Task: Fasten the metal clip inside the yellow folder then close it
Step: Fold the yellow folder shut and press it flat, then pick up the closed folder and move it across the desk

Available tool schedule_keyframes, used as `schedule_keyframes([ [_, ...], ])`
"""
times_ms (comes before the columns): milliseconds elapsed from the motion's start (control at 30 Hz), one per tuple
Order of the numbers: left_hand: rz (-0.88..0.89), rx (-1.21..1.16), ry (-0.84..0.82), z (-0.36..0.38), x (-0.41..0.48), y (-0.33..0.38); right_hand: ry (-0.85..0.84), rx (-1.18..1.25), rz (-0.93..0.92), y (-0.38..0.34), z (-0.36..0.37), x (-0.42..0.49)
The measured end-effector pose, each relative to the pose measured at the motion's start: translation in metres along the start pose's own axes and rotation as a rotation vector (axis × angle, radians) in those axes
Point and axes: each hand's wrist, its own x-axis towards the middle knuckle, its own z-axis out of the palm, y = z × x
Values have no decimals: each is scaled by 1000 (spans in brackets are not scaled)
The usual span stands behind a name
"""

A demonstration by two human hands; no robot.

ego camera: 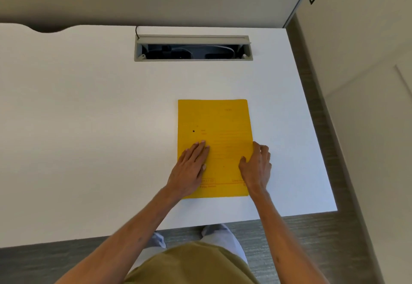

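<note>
Both hands rest on the closed yellow folder (219, 127): left hand (189, 167) flat, right hand (256, 165) seemingly curled over its edge.

An office is showing here: a plain white table (89, 127) is standing on grey carpet (323, 239), with an open cable tray (193, 48) recessed near the table's far edge, cables lying inside, and pale partition walls (356, 60) running beside the table.

The folder (219, 127) lies shut on the table (89, 127), toward its right edge. At twelve o'clock from it sits the cable hatch (193, 48). The left hand (191, 165) rests flat on the folder's seven-o'clock corner; the right hand (256, 165) grips its four-o'clock edge.
</note>
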Motion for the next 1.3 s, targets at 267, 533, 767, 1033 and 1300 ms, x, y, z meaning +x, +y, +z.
schedule_keyframes([
  [267, -26, 4, 61, 9, 3, 5, -72, -164, -312, 0, 11, -11],
  [533, -487, -244, 307, -2, -9, 29, -46, -138, -251, 19, 4, -8],
  [767, -743, -825, 299, -33, 2, 23, -32, -117, -199, 18, 12, -14],
  [1033, -676, -1113, 412, -48, 12, 12, -34, -136, -210, 19, 12, -14],
  [1300, -628, -1306, 339, -40, -1, 13, -106, 50, -231, 25, -7, 5],
])
